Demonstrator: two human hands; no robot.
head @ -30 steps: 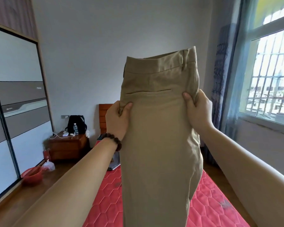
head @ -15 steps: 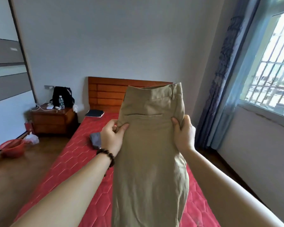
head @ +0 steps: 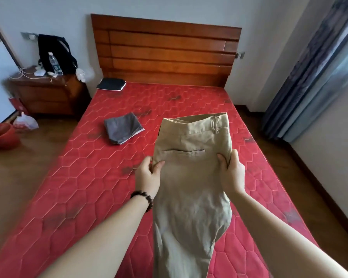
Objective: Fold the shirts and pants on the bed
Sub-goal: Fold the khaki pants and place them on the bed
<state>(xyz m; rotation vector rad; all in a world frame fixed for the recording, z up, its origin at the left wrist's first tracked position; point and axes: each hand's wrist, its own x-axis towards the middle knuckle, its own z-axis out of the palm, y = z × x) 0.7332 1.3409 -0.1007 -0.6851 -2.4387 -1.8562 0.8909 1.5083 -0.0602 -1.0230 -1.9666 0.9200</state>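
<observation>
Khaki cotton trousers (head: 191, 189), already doubled leg over leg, hang above the red quilted mattress of the wooden-framed bed (head: 92, 177) in the head view, waistband up and back pocket facing the camera. The left hand (head: 148, 177), a dark beaded bracelet (head: 143, 198) on its wrist, pinches the left edge of the seat just below the pocket; the right hand (head: 232, 174) pinches the opposite edge, so each grip is closed on cloth. To do this step well, the person would likely keep both pinches level, lower the legs first onto the bare mattress, draw the cloth taut so the side seams line up, then lay the waistband down flat before folding across. A folded grey garment (head: 123, 127) lies well apart on the mattress toward the headboard, with space beside it for the next piece. The trouser hems run out of the bottom of the frame, the fingers behind the cloth are hidden, and whether the legs already touch the mattress cannot be told.
</observation>
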